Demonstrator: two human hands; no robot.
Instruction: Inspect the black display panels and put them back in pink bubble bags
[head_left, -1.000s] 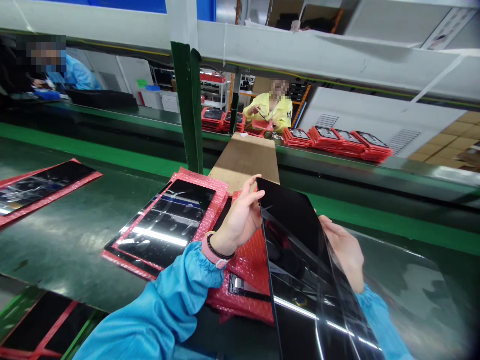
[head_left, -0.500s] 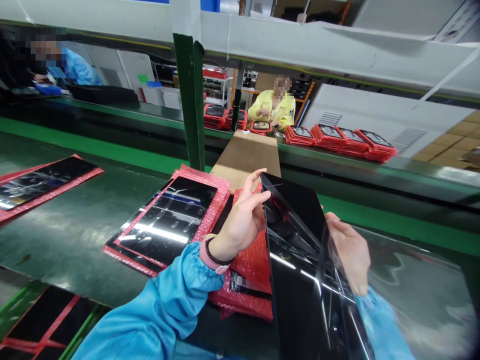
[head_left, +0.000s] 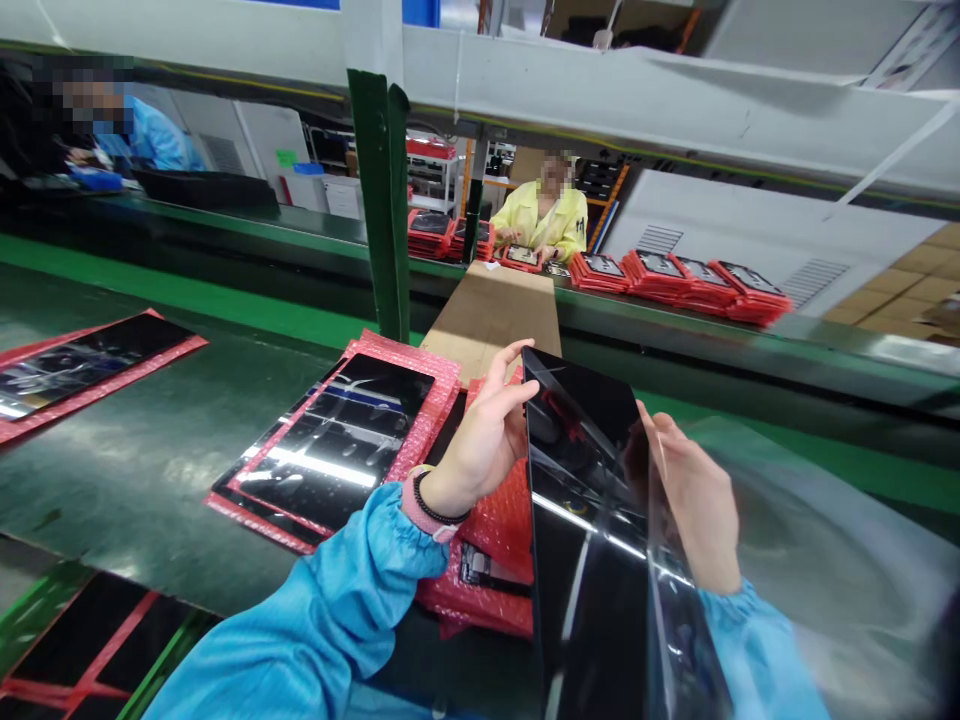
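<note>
My left hand [head_left: 489,432] grips the upper left edge of a glossy black screen panel [head_left: 581,540], which stands tilted up before me. Clear plastic film [head_left: 817,540] lies loosely along the panel's right side and billows out to the right. At the upper right edge, my right hand [head_left: 694,490] is closed on this film, its fingertips partly hidden. Beneath the panel and behind my left wrist lies red bubble wrap [head_left: 511,520], with part of a device's inner frame [head_left: 476,568] showing.
To the left, another black panel [head_left: 345,430] rests on pink bubble wrap on the green bench [head_left: 180,450]. Farther left is one more panel [head_left: 97,360]. A cardboard strip [head_left: 495,315] bridges toward a co-worker in yellow [head_left: 540,215] beside red-wrapped stacks [head_left: 675,275]. A green post [head_left: 381,200] rises ahead.
The clear film has shifted and lifted further at the panel's right side. My right hand has moved slightly up and left. My left hand keeps its grip.
</note>
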